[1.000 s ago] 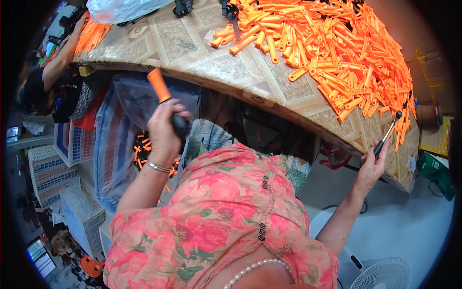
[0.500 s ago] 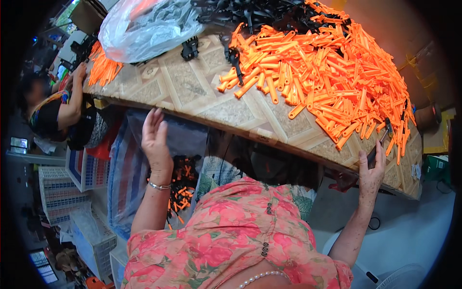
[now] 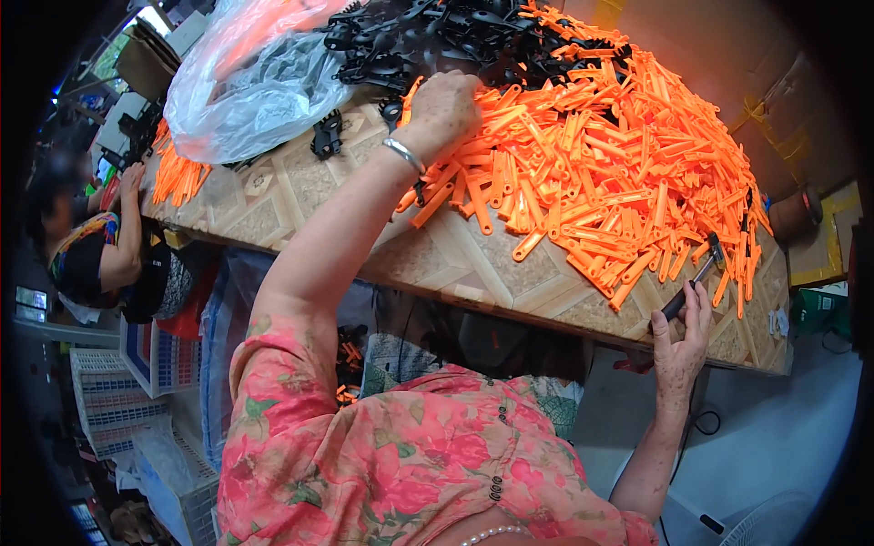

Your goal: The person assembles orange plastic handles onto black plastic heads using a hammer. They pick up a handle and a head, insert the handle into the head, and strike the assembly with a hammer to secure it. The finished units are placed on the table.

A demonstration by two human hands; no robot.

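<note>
Now the left hand (image 3: 443, 109) has reached up, fingers curled into the orange pieces (image 3: 601, 155); right hand (image 3: 683, 341) grasps a hammer (image 3: 694, 278).

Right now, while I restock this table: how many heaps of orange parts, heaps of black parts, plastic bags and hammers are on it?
Orange-part heaps: 2
Black-part heaps: 1
Clear plastic bags: 1
Hammer: 1, in the right hand
Total: 5
</note>
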